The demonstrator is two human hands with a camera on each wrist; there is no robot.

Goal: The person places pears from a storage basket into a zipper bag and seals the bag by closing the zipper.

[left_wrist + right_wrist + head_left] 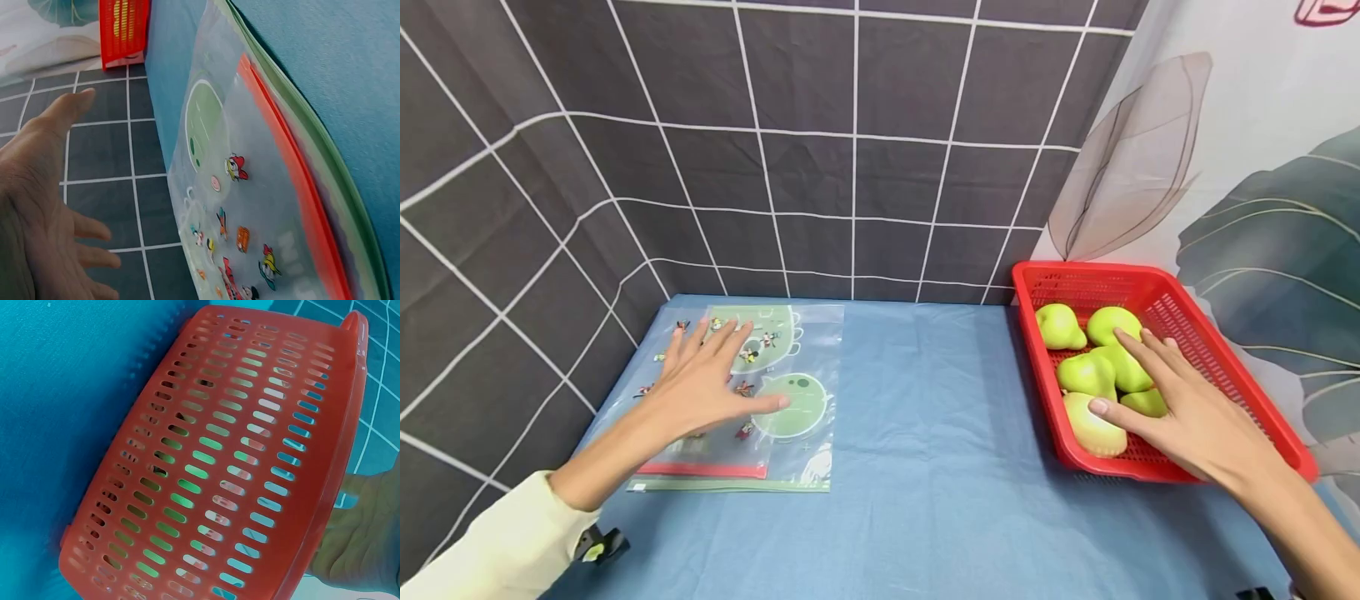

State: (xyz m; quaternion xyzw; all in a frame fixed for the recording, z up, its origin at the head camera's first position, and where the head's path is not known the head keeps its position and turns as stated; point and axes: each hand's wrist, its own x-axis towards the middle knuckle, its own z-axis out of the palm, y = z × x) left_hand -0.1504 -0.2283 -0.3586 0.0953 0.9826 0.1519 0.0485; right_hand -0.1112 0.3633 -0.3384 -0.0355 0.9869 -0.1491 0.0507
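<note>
My left hand (696, 396) hovers with spread fingers over two clear zip bags on the left of the table. The smaller bag has a red zip strip (707, 471) and small cartoon figures; it lies on a larger bag (820, 333) with green patches and a green zip edge. In the left wrist view the hand (40, 194) is apart from the bags. On the right, my right hand (1198, 417), fingers spread, is above a red perforated basket (1037, 367). Several green fruits (1086, 375), some pear-shaped, lie inside, along with a paler yellowish one (1096, 427). The hand partly hides them.
A blue cloth (925, 442) covers the table between bags and basket. Dark gridded cloth (895, 175) hangs behind and at the left. A white curtain with leaf prints (1262, 225) hangs behind the basket at the right.
</note>
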